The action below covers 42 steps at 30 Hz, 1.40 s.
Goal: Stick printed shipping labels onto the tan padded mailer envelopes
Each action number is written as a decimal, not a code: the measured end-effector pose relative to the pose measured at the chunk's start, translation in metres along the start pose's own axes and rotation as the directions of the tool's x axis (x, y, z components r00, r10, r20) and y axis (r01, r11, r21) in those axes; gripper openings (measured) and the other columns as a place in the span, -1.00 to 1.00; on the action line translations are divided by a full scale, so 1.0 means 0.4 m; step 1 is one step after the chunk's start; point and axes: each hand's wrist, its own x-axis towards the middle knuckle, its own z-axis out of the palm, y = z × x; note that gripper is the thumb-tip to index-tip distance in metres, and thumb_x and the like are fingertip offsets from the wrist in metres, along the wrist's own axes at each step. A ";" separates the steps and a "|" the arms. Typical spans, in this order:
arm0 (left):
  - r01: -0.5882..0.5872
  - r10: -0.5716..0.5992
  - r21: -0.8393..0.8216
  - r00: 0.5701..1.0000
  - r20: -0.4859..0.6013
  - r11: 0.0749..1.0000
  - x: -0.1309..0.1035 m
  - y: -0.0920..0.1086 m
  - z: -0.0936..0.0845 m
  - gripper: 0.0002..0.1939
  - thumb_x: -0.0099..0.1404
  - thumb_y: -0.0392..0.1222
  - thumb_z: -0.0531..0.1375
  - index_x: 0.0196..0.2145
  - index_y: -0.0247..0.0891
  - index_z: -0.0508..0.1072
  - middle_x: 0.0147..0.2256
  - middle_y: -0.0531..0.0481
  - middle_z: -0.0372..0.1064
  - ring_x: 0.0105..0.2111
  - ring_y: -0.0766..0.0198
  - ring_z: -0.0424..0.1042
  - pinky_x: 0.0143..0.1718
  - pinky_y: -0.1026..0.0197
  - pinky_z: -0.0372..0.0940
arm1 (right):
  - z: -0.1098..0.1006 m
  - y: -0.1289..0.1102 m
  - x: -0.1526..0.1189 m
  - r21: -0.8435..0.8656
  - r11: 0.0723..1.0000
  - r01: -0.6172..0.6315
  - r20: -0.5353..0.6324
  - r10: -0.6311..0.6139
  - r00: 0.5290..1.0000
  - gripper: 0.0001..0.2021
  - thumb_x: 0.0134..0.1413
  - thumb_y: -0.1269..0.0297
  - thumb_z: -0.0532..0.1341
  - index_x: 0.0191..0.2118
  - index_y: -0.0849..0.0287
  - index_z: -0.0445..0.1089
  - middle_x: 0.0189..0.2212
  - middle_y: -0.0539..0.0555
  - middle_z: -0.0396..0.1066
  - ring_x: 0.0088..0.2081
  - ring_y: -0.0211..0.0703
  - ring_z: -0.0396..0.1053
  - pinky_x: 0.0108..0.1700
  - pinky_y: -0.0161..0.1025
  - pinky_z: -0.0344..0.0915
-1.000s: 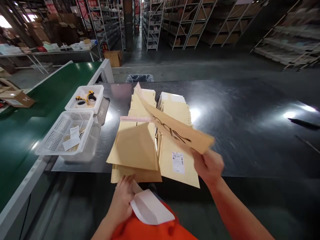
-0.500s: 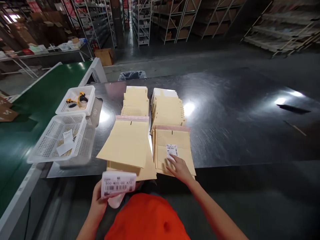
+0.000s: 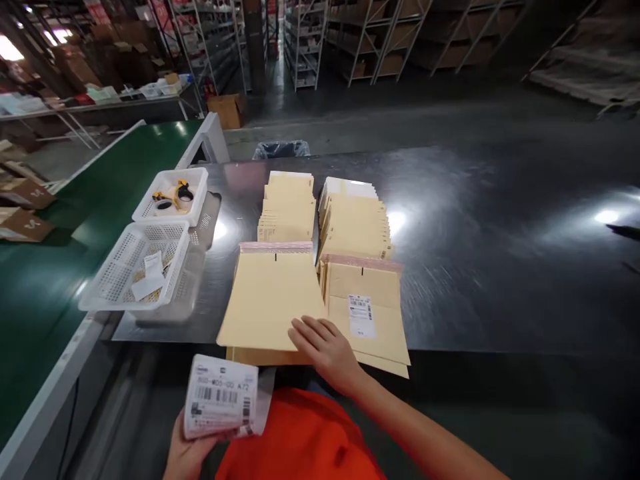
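Note:
My left hand (image 3: 190,447) is closed around a stack of white shipping labels (image 3: 220,393), held in front of the table's near edge; the top label shows barcodes and print. With fingers stretched out, my right hand (image 3: 323,347) rests on the lower right corner of a tan mailer envelope (image 3: 273,300) with a pinkish strip along its far edge. Beside it on the right lies another tan mailer (image 3: 385,313), bearing a white label (image 3: 361,317). Beyond these, two rows of overlapping tan mailers (image 3: 289,200) extend away from me.
On the left, a white basket (image 3: 115,267) holds paper slips, and another white basket (image 3: 143,212) holds tape dispensers (image 3: 175,195). A green conveyor (image 3: 125,160) with cartons (image 3: 25,225) runs past the dark table (image 3: 450,267). Behind the table stands a lined bin (image 3: 281,149).
My right hand has moved left, off the labelled mailer and onto the left mailer. My left hand has lowered slightly and tilted the label stack face up. The view has shifted a little leftward.

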 end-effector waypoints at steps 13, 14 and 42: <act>-0.067 -0.028 0.153 0.838 0.545 0.986 -0.002 0.021 0.178 -0.69 0.00 -0.17 0.31 -0.25 -0.31 0.58 -0.13 -0.17 0.51 -0.19 0.02 0.49 -0.16 0.09 0.40 | -0.119 0.001 0.044 0.776 0.506 -0.375 0.255 0.292 0.922 -0.50 0.27 -0.06 -0.15 0.10 0.08 0.26 0.04 0.20 0.33 0.06 0.01 0.25 0.06 0.02 0.20; -0.037 -0.050 0.148 0.839 0.542 0.988 -0.003 0.019 0.182 -0.70 0.02 -0.17 0.29 -0.26 -0.30 0.59 -0.14 -0.16 0.51 -0.19 0.02 0.49 -0.18 0.10 0.41 | -0.145 -0.005 0.071 0.854 0.337 -0.396 0.293 0.317 0.902 -0.49 0.27 -0.08 -0.17 0.13 0.08 0.23 0.02 0.19 0.34 0.04 -0.03 0.28 0.04 -0.02 0.24; -0.197 0.147 0.168 0.951 0.272 0.966 0.012 -0.004 0.263 -0.61 0.20 0.10 0.16 -0.34 -0.33 0.49 -0.46 -0.01 0.48 -0.42 0.21 0.42 -0.40 0.27 0.31 | -0.079 -0.049 0.179 0.786 0.322 -0.528 0.265 0.596 0.758 -0.85 0.02 0.18 0.27 -0.43 0.12 0.50 -0.42 0.04 0.30 -0.37 -0.21 0.31 -0.35 -0.26 0.31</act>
